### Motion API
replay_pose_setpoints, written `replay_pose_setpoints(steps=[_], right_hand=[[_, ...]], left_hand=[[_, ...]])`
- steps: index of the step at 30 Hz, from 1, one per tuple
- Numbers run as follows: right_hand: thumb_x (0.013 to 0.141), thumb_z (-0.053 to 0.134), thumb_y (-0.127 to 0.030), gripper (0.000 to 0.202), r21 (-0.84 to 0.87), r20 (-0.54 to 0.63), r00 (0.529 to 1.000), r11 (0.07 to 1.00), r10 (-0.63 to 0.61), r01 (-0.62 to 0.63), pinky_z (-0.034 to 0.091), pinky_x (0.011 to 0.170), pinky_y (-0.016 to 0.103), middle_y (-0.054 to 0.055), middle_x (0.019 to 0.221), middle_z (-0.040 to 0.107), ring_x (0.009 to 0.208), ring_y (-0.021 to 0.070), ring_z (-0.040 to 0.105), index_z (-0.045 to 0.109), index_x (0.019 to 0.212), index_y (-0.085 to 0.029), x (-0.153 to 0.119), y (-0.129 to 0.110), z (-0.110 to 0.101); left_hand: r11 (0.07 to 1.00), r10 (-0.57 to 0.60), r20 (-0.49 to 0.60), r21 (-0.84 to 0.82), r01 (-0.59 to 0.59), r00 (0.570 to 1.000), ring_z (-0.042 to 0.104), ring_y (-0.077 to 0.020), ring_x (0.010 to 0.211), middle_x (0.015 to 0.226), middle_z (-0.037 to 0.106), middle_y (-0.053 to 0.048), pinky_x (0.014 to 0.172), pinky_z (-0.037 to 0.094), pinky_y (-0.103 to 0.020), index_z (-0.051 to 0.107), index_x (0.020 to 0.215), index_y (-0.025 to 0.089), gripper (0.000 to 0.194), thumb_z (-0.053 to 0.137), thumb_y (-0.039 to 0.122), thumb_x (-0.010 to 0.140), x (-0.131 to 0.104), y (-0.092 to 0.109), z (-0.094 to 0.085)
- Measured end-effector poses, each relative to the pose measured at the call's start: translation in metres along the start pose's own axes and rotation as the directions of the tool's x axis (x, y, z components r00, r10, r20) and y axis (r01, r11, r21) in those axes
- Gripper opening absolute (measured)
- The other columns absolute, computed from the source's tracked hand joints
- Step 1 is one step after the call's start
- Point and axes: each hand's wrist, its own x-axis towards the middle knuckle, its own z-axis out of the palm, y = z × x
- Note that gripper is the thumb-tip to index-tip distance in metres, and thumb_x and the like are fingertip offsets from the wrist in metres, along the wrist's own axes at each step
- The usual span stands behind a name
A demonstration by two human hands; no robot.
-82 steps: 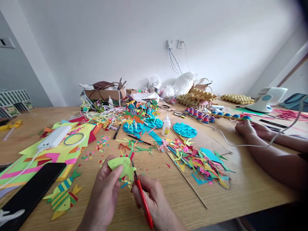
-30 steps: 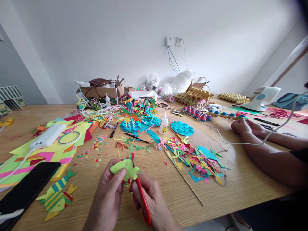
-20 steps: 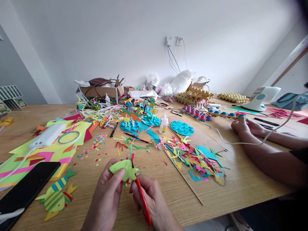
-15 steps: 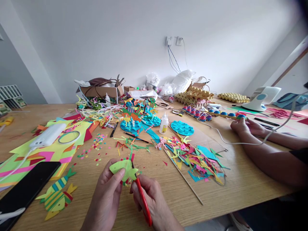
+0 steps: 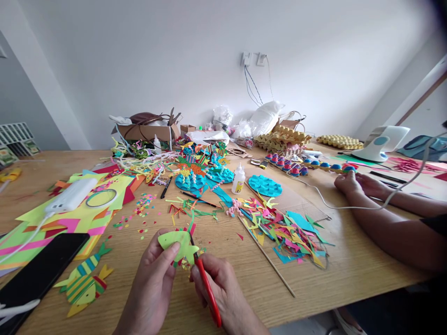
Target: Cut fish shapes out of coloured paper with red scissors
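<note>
My left hand [image 5: 157,265] pinches a light green paper fish [image 5: 172,242], its head to the left and its tail to the right. In my right hand [image 5: 218,284] are red-handled scissors [image 5: 208,291], with the dark blades up against the tail end of the fish. A thin green strip of paper rises from behind the fish, near the blade tips. Small red and patterned paper bits show beneath it, partly hidden by my hands. Finished-looking striped paper fish [image 5: 84,291] lie on the table to the left of my left hand.
A black phone [image 5: 42,274] and coloured sheets [image 5: 122,186] lie left. Paper scraps [image 5: 293,232], a wooden stick [image 5: 268,260], a glue bottle [image 5: 239,180] and a blue egg-carton piece [image 5: 264,185] stand or lie ahead. A co-worker's hands [image 5: 356,184] hold a painted carton strip at the right.
Both my hands, with the fish and the scissors, have shifted very slightly left. The fish remains held and the scissors stay at its tail end.
</note>
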Motion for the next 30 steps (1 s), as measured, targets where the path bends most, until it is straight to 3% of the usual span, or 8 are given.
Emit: replay_pose_setpoints(steps=[15,21,30], right_hand=[[0.081,0.043,-0.028,0.031,-0.094,0.004,1.0,0.995,-0.024,0.024,0.019,0.043,0.02,-0.007,0.05,0.024,0.047,0.0065,0.024,0.034,0.052,-0.018,-0.0004,0.0016,-0.0008],[0.079,0.044,-0.025,0.03,-0.103,0.027,0.999,0.994,-0.029,0.031,0.019,0.041,0.019,-0.007,0.05,0.024,0.046,0.0061,0.023,0.033,0.052,-0.018,-0.0016,-0.0002,-0.0023],[0.081,0.04,-0.028,0.028,-0.118,0.081,0.997,0.993,0.002,0.008,0.022,0.045,0.02,-0.006,0.05,0.03,0.049,0.0077,0.029,0.037,0.055,-0.019,-0.0035,-0.0015,-0.0039]], left_hand=[[1.0,0.007,0.014,0.017,-0.008,1.0,0.052,-0.0097,0.062,0.066,0.06,0.004,0.058,0.045,-0.018,0.059,0.071,0.02,0.01,0.068,0.022,0.067,0.0037,0.0041,-0.0044],[0.999,0.014,-0.028,0.044,-0.013,1.0,0.05,-0.0092,0.057,0.062,0.057,0.005,0.053,0.043,-0.018,0.059,0.07,0.019,0.013,0.07,0.023,0.064,0.0045,0.0073,-0.004],[0.996,0.006,0.019,0.093,-0.008,1.0,0.049,-0.009,0.058,0.063,0.058,0.005,0.055,0.041,-0.018,0.059,0.072,0.02,0.01,0.068,0.022,0.068,0.0067,0.0068,-0.0059]])
